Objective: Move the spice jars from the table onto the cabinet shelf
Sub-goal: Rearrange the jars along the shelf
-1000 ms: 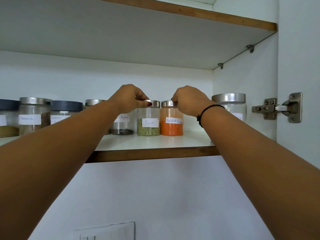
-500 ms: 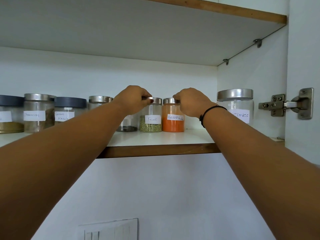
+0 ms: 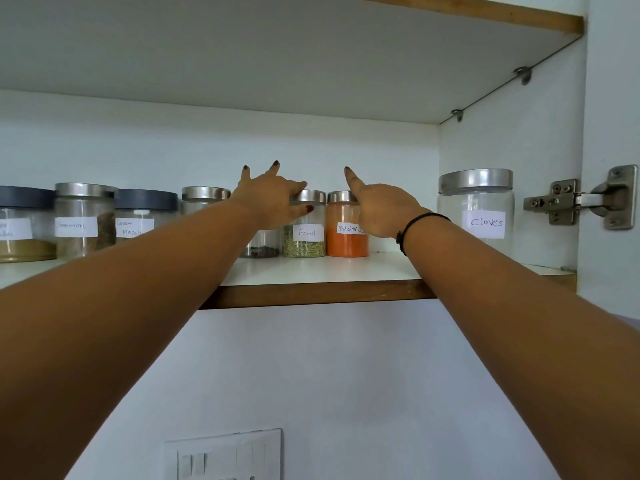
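On shelf point(image 3: 322, 271), jars, open hands above

On the shelf point(image 3: 311, 271), the Fennel jar point(image 3: 304, 233) stands at centre. Touching its right side is the chilli jar point(image 3: 346, 233) (Cloves jar point(image 3: 476, 209) farther right); the Cinnamon jar point(image 3: 83, 220) stands well left.

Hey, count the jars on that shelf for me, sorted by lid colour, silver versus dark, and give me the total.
Silver lids: 5, namely the Cinnamon jar, a jar behind the left arm, the Fennel jar, the Red chilli jar and the Cloves jar.
Dark lids: 2, namely the jar at the left edge and the Garam Masala jar.
Total: 7 jars
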Tool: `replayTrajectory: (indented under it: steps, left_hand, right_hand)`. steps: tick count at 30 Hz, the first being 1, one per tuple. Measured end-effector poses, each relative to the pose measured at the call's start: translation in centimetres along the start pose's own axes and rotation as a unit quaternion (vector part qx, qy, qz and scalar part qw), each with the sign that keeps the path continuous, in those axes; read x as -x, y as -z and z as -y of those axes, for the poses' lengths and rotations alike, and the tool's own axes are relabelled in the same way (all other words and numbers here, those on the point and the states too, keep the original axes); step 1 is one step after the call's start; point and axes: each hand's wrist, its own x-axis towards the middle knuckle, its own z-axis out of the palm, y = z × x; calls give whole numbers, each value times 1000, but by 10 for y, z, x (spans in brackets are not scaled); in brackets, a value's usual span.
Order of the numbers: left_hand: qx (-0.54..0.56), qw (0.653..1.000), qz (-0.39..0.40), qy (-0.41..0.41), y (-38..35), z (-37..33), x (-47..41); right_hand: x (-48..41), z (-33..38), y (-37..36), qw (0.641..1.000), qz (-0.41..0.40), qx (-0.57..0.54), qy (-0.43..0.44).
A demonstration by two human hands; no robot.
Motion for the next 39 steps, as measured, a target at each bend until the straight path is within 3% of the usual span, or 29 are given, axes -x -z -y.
replayTrajectory:
  steps: [16, 21, 26, 31, 33, 36, 39]
  left_hand:
    - [-51, 999, -1, -13, -5, -2, 4]
    - [43, 991, -126, -30, 3, -7, 7]
    - [122, 970, -209, -33, 9, -13, 12]
    - [36, 980, -177, -89, 20, -49, 19]
    - [117, 972, -176, -101, 24, -73, 20]
    - [304, 931, -158, -127, 31, -118, 23]
    - [365, 904, -132, -179, 36, -151, 26]
  right_hand:
    - [5, 2, -5, 993, 41, -110, -6]
    - [21, 11, 6, 995, -88, -51, 21]
    - [58, 12, 36, 973, -210, -79, 60]
    - [94, -12, 80, 965, -240, -85, 59]
    - [105, -27, 94, 963, -258, -71, 36]
    - [116, -49, 100, 965, -255, -53, -20]
    - [122, -62, 98, 966, -240, -64, -70]
